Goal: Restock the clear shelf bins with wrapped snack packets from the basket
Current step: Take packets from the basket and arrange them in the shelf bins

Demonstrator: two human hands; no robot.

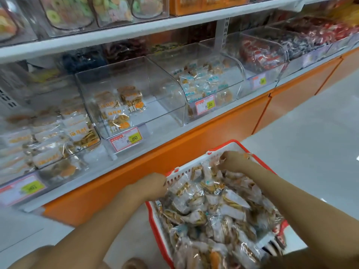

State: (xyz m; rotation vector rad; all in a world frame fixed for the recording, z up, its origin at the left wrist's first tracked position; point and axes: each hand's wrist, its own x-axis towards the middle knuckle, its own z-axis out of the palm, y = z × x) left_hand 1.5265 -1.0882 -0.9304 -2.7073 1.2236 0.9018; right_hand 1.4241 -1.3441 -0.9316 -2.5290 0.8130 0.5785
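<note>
Basket [231,142] sits in front of the orange shelf base, heaped with packets [213,210]. Left grip [153,186] is curled on the basket's white rim; right grip [233,160] is clamped on packets at the far end, though blur hides finger detail. Middle bin [165,90] on the shelf above holds a few packets at its left.

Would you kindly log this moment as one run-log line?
left hand grips basket rim | right hand grasps packets | centre bin mostly empty
</note>
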